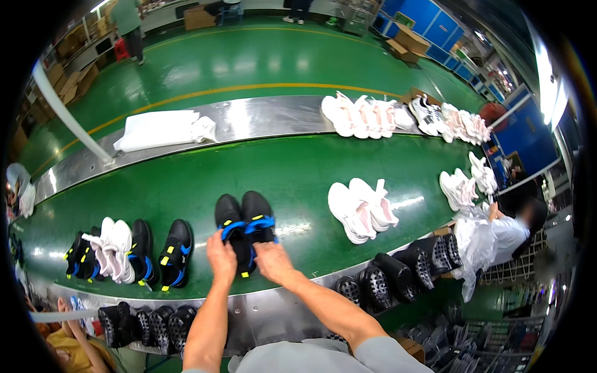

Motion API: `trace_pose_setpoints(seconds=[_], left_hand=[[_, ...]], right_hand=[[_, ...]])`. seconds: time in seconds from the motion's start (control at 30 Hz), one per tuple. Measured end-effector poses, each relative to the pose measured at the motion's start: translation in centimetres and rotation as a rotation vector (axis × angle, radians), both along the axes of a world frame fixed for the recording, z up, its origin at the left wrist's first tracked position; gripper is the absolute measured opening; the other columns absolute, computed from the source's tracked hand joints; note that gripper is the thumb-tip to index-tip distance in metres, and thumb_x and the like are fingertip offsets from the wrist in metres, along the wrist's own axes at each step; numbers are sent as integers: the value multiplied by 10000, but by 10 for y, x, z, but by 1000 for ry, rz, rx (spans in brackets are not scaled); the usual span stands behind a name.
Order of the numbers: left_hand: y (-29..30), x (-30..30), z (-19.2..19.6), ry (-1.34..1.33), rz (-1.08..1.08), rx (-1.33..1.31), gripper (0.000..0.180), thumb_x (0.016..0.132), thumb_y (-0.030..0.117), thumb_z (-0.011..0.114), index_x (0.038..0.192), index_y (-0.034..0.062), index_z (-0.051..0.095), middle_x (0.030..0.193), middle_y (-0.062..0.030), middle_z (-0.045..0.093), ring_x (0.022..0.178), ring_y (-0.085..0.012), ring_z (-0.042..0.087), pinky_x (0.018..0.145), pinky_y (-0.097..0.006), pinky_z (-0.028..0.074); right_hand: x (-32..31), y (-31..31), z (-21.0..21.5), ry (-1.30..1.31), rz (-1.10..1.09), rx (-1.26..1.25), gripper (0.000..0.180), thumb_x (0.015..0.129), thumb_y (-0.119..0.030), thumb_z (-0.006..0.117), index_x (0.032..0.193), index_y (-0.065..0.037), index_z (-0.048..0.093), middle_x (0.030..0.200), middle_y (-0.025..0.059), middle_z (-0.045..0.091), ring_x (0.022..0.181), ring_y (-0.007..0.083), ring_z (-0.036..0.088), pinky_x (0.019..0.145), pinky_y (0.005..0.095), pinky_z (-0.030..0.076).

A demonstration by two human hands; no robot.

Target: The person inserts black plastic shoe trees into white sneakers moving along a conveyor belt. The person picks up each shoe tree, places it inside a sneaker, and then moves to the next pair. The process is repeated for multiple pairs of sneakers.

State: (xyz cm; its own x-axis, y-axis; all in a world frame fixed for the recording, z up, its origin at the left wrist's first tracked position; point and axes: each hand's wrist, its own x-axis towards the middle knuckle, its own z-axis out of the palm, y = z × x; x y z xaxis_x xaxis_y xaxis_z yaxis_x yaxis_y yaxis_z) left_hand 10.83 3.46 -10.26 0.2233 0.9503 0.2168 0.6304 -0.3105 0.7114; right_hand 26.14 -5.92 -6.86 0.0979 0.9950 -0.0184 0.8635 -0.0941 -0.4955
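Observation:
Two black shoes with blue trim and yellow tabs stand side by side on the green conveyor belt [298, 168], toes pointing away from me. My left hand [221, 253] is closed on the collar and side of the left black shoe [228, 210]. At the rear side of the right black shoe [255, 205], my right hand [272, 261] is closed, its fingertips partly hidden. To the left on the belt stand more black shoes [176, 248] and a white pair [114, 252]. A white pair with pink lining [362, 208] sits to the right.
A metal ledge [267, 112] along the far side bears white sheets [158, 130] and several white shoes [357, 115]. Black studded shoe forms [375, 289] line the near metal edge. At right, a co-worker [513, 233] sits beside clear plastic bags [476, 242]; another person [81, 345] is at lower left.

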Motion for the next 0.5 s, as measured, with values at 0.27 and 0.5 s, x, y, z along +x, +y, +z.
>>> trace_pose_setpoints(seconds=[0.27,0.5], left_hand=[[-12,-16,130,-77,-64,12,298,846,20,688,1143,10,666,1057,-175,664,987,-357,629,916,-430,503],[-72,15,113,-222,-328,-249,168,853,12,695,1021,15,711,907,-164,683,844,-331,680,782,-386,547]], right_hand=[[191,-47,48,-383,-725,43,547,829,-265,758,1225,71,588,1114,288,666,1041,440,642,929,488,517],[301,-99,31,-306,-885,-368,672,732,-350,813,1290,-49,592,1199,213,689,1147,400,650,974,469,517]])
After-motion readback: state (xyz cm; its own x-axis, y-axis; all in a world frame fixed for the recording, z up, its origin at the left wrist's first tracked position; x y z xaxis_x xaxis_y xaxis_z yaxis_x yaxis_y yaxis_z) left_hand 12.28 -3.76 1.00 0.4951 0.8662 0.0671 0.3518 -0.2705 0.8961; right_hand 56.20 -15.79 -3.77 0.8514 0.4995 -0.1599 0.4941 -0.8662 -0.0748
